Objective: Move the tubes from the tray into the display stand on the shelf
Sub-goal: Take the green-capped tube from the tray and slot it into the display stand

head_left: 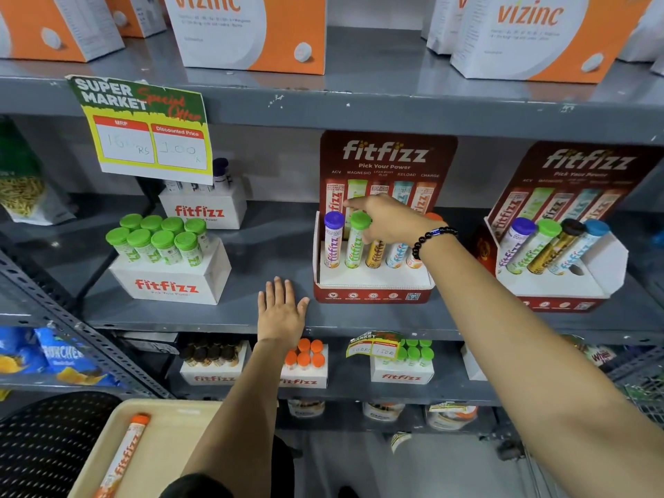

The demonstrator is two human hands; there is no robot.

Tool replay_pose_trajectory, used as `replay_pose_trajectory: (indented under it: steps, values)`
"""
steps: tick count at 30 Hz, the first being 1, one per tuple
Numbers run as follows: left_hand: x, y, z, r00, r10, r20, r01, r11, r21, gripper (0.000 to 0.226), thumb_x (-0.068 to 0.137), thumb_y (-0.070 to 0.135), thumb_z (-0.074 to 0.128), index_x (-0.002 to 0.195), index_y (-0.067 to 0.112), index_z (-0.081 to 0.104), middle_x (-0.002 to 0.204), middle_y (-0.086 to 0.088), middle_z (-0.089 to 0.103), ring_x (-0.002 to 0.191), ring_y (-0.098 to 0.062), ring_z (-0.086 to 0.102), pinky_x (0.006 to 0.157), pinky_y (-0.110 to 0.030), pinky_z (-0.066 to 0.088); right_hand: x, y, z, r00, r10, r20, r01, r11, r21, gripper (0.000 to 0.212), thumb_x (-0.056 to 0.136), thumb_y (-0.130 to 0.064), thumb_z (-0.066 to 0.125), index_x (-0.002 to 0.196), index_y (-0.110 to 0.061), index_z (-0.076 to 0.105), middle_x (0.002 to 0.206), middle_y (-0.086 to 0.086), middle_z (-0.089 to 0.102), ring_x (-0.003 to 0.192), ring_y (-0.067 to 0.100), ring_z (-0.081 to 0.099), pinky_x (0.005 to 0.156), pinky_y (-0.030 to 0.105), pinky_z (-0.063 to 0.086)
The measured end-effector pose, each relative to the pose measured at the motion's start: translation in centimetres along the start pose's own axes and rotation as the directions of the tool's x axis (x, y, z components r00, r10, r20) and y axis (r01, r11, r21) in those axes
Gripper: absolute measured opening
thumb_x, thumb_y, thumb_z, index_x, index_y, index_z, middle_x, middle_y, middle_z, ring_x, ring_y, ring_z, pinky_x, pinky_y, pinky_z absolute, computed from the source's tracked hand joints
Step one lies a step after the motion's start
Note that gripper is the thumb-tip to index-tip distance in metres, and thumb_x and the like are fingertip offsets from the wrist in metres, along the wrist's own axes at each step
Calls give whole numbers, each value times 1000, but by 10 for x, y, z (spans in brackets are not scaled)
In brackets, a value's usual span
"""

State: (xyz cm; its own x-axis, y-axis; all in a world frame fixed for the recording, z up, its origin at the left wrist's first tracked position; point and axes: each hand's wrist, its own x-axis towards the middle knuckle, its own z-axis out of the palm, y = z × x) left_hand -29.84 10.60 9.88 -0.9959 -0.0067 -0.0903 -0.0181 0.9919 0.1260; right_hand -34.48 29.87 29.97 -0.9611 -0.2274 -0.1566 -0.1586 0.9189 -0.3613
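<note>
A red fitfizz display stand [373, 294] sits on the middle shelf with a row of upright tubes: purple-capped [333, 242], green-capped [357, 242], gold [375, 254], blue [396, 255] and orange [413, 262]. My right hand [390, 219] reaches over this row, fingers behind the tubes and thumb in front, closed around the top of the gold tube and hiding its cap. My left hand [282, 312] lies flat and spread on the shelf's front edge, left of the stand. One orange-capped tube [124, 458] lies in the beige tray [169, 418] at the bottom left.
A white box of green-capped tubes [165, 246] stands to the left on the same shelf. A second red stand [560, 260] with several tubes is at the right. A price sign [143, 127] hangs from the shelf above. More fitfizz boxes [305, 368] fill the lower shelf.
</note>
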Motion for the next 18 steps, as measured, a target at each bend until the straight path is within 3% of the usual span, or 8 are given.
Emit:
replay_pose_trajectory:
  steps: [4,9,12,18]
  values:
    - [-4,-7,-6,1000,15,18,-12,988,-153,61,99,46,11,149,11,3,157,-9,-4,144,-24,-8,116,-35,-6,-9,-16,0,991,-108,-85,102,993,-65,77,81,5,57,146,-25,28,151,7,36,131,25,44,103,38,46]
    - [-58,-34,-4,983,-59,-174,25,981,-194,66,98,46,8,145,2,22,154,-17,18,143,-28,12,116,-36,3,-26,-72,27,887,-383,-257,375,923,-84,54,85,-2,53,137,-18,46,140,6,51,128,24,47,103,35,41]
    - [-100,-64,13,973,-130,-190,85,969,-231,76,98,48,4,131,-6,47,138,-25,45,128,-39,42,111,-42,20,-26,-111,62,851,-499,-165,493,867,-76,45,88,-5,51,132,-16,52,136,5,54,124,25,50,101,38,45]
    - [-189,-112,60,926,-374,-42,350,898,-267,73,99,42,6,122,-6,55,127,-26,55,114,-41,55,101,-40,23,-23,-191,153,730,-658,182,677,733,-66,41,89,-3,48,128,-15,57,132,7,58,117,27,54,95,35,44]
